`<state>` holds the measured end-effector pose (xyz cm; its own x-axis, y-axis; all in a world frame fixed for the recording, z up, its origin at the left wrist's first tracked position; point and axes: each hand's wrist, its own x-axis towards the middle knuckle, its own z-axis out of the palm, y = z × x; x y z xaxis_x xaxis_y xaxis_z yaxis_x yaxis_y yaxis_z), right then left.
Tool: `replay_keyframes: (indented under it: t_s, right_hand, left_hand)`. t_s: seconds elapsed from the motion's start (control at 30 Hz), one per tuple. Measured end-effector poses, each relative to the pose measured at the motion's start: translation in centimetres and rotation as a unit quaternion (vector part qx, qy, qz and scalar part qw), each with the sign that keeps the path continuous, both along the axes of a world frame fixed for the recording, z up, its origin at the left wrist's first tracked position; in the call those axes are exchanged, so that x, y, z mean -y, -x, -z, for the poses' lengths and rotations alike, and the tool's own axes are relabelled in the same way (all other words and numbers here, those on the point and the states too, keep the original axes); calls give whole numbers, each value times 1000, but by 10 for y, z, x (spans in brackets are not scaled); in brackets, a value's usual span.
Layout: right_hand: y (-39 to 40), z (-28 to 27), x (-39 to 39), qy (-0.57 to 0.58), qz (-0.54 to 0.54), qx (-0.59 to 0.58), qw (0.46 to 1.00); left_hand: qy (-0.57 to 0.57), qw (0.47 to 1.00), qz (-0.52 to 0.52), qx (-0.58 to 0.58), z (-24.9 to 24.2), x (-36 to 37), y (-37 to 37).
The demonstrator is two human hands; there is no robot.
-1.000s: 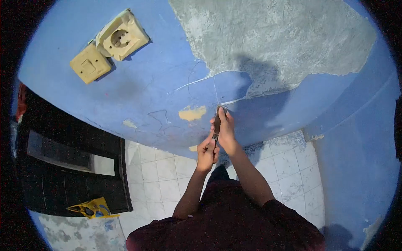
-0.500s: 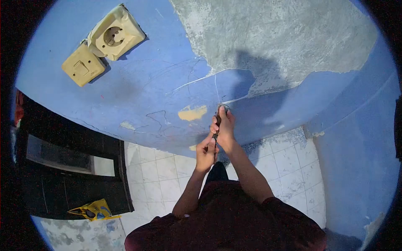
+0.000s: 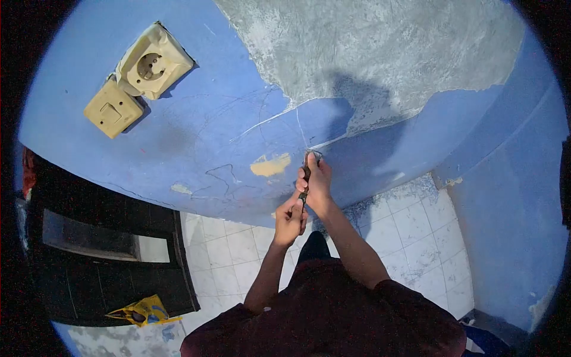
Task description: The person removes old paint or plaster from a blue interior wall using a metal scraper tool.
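Both hands on one scraper (image 3: 306,177), blade end pressed to the blue wall (image 3: 196,119) right at the peeling paint edge. Right hand (image 3: 317,181) wrapped round the upper part, fingers closed on it; left hand (image 3: 290,217) clamped on the handle's lower end, just below and touching the right. Scraper is narrow, dark, runs approx. upright between the two fists.

Just left of the tip: a yellowish chipped patch (image 3: 270,165). Above: big bare grey plaster area (image 3: 369,53) w/ the person's shadow on it. Far upper left: cream socket (image 3: 153,60) and switch (image 3: 113,109), side by side, touching. Below: white tile floor (image 3: 238,244), black cabinet (image 3: 101,238) at left, yellow bag (image 3: 143,310) beside it. No readable text or brand anywhere.
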<state>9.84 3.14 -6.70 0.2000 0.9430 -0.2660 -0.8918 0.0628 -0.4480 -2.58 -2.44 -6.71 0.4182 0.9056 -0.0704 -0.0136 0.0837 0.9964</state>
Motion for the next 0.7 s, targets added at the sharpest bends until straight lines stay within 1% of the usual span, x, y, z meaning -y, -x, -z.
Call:
replay_keyframes:
  t_s: [0.03,0.1,0.13,0.17,0.2,0.23,0.3,0.33,0.4,0.47,0.5,0.53,0.6,0.63,0.67,0.7]
  right_hand:
    - [1,1,-1,-1,4,7,1000]
    - [4,3,-4,-1,5,18,1000]
    - [7,4,-6,-4,22,-2,1000]
    - [10,5,-7,-6,38,-21,999]
    - [14,6,-8,-4,36,-20,999]
    - [17,6,-10,-11,53,-35,998]
    - [21,3,-12,-21,72,-50,996]
    - [21,-1,-11,-3,85,-40,996]
    - [19,-2,-9,17,100,-31,994]
    - [12,1,-8,28,79,43,996]
    - [11,-1,-7,27,83,45,995]
    - [12,-3,-8,28,86,20,996]
    - [19,-5,-11,30,90,-10,995]
    - [25,-7,-14,28,100,-73,992]
    - [29,-9,-17,25,109,-133,985]
    - [33,-13,-19,23,109,-135,984]
  left_hand:
    - [0,1000,-1,1,1,-2,1]
    - [-35,999,1,-32,6,-5,3]
    - [-36,999,-1,-30,13,-11,6]
    - [-88,994,-5,-61,22,-19,10]
    - [-138,986,-9,-93,21,-22,13]
    - [-137,986,-11,-93,18,-25,19]
    - [-71,993,15,-95,6,-29,27]
    - [-72,993,17,-95,-3,-25,26]
    - [43,999,12,-25,-17,-13,18]
    - [65,998,13,0,-19,-10,15]
    - [86,996,12,24,-20,-10,12]
    - [83,996,17,25,-16,-16,12]
    - [-25,996,12,-89,-10,-27,22]
    - [-25,995,13,-93,-12,-31,28]
    - [-95,985,18,-144,-16,-37,33]
    - [-166,967,23,-191,-22,-42,35]
